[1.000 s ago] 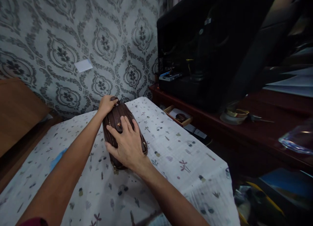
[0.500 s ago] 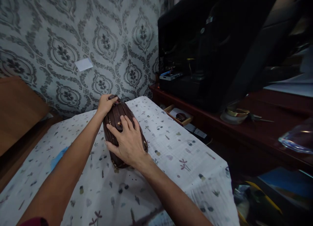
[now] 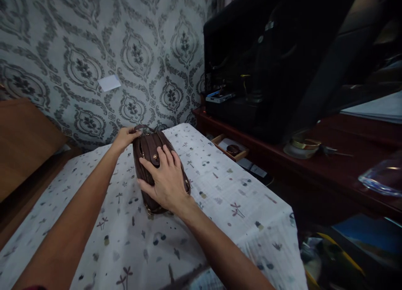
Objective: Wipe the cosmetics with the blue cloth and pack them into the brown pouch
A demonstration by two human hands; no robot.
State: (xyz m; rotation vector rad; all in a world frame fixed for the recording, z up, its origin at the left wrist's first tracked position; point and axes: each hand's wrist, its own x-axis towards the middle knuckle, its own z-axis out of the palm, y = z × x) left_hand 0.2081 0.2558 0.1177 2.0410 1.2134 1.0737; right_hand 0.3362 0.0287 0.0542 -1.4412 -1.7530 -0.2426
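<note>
A dark brown handbag (image 3: pixel 149 145) with gold-coloured metal fittings lies on the patterned white cloth (image 3: pixel 220 202). At its far end, my left hand (image 3: pixel 124 138) is closed by the dark handle (image 3: pixel 144 127) and appears to pinch it; the fingertips are partly hidden. My right hand (image 3: pixel 168 181) lies flat across the top of the bag, fingers spread, beside a round gold stud (image 3: pixel 155 157). The near part of the bag is partly covered by this hand.
Patterned wallpaper rises behind the cloth, with a white card (image 3: pixel 109 83) on it. To the right, a dark red desk (image 3: pixel 339 135) has an open small drawer (image 3: pixel 241 155), a tape roll (image 3: pixel 303 147) and a large black case (image 3: pixel 245 72). A brown board (image 3: pixel 28 139) stands left.
My left hand has moved left at the bag's far end, and the handle has shifted left with it. My right hand stays flat on the bag.
</note>
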